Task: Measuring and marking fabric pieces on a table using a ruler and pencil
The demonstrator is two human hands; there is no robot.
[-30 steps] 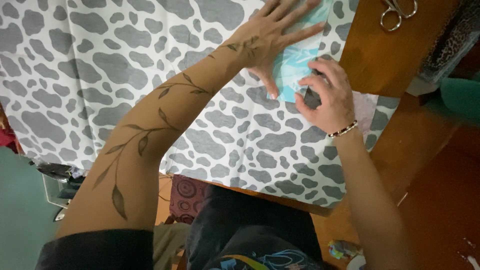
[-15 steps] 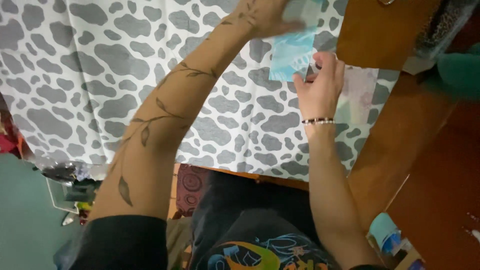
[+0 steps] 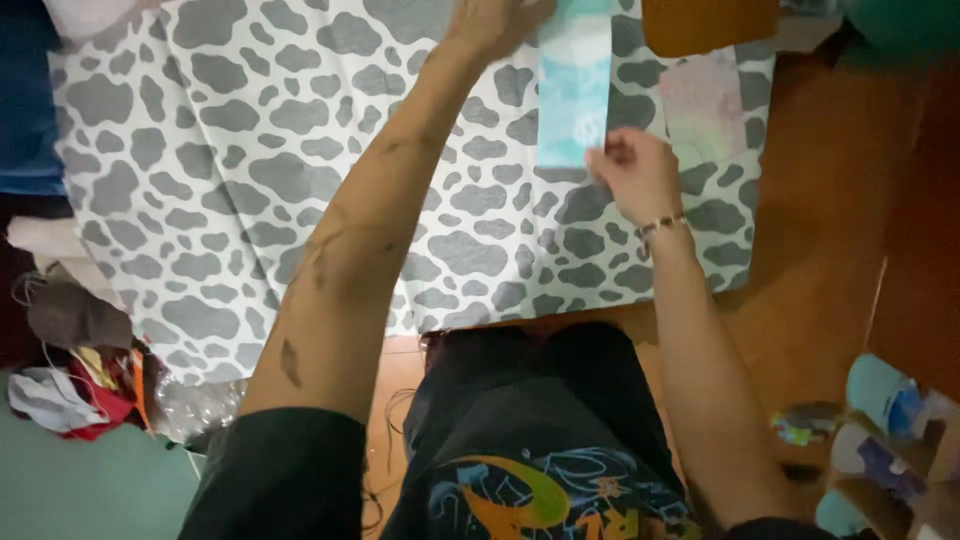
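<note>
A light blue paper strip (image 3: 573,90) with pale white marks lies lengthwise on a white cloth with grey cow-like patches (image 3: 250,170). My right hand (image 3: 632,172) pinches the strip's near end between thumb and fingers. My left hand (image 3: 492,18) reaches far forward to the strip's far end at the top edge of the view; its fingers are blurred and partly cut off. A pale pinkish paper piece (image 3: 700,100) rests flat on the cloth just right of the strip.
A brown board (image 3: 705,22) sits at the top right on the wooden floor (image 3: 830,250). Crumpled cloth scraps (image 3: 70,380) pile up at the left. Small coloured containers (image 3: 890,430) stand at the lower right.
The view has tilted down and back. The blue paper now lies stretched out as a long strip, my left hand moved farther away along it, and my right hand holds its near end.
</note>
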